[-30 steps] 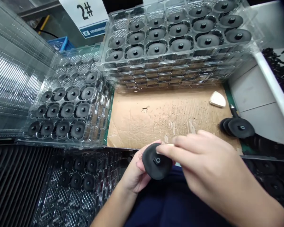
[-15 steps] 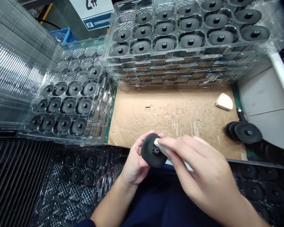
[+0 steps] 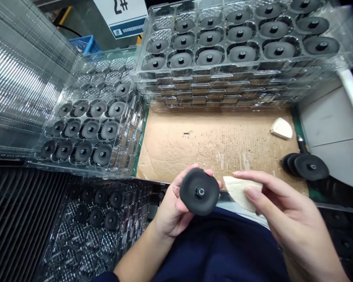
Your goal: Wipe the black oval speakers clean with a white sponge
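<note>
My left hand (image 3: 172, 209) grips a round black rubber disc (image 3: 199, 192) with a small hub in its middle, held up over my lap at the near edge of the cardboard sheet (image 3: 214, 141). My right hand (image 3: 285, 215) pinches a cream-white wedge-shaped pad (image 3: 239, 190) between thumb and fingers, just right of the disc and a little apart from it.
A stack of clear trays (image 3: 232, 84) with black discs stands at the back. Another clear tray (image 3: 88, 133) with discs lies at the left, a darker one (image 3: 100, 203) lower left. A second white wedge (image 3: 281, 128) and a few loose discs (image 3: 308, 167) lie at the right.
My right hand has drawn the white pad off the disc's face and to the right. The disc now faces the camera in full.
</note>
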`<action>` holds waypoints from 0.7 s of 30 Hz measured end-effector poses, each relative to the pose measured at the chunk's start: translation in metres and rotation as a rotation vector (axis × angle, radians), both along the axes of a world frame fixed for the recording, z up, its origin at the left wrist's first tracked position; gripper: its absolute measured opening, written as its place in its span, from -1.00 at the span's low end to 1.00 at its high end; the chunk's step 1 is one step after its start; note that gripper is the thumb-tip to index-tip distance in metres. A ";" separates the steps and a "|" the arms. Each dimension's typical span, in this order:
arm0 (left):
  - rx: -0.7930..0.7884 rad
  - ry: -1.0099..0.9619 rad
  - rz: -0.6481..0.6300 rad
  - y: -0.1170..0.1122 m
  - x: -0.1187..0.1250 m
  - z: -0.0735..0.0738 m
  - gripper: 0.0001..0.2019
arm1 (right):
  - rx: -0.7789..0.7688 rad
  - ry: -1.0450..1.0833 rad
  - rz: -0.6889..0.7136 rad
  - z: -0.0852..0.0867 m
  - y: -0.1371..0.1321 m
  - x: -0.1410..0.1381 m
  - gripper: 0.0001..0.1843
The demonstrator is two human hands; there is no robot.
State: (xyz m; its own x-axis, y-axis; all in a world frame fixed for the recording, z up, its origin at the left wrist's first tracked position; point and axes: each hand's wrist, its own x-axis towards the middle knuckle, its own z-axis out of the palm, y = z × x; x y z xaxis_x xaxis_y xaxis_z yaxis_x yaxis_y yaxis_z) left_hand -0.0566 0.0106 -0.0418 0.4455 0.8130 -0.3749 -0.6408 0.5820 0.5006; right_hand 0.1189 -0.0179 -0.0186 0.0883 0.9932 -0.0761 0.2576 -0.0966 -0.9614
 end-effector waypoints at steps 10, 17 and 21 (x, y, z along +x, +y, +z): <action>-0.021 0.086 0.041 -0.007 0.001 0.000 -0.43 | 0.275 -0.249 0.410 0.034 0.023 -0.042 -0.76; -0.017 0.046 0.000 -0.007 -0.002 0.000 -0.45 | 0.262 -0.185 0.439 0.035 0.011 -0.027 -0.76; -0.079 0.071 -0.009 -0.011 -0.001 -0.001 -0.36 | 0.366 -0.538 0.229 0.036 0.012 -0.021 -0.75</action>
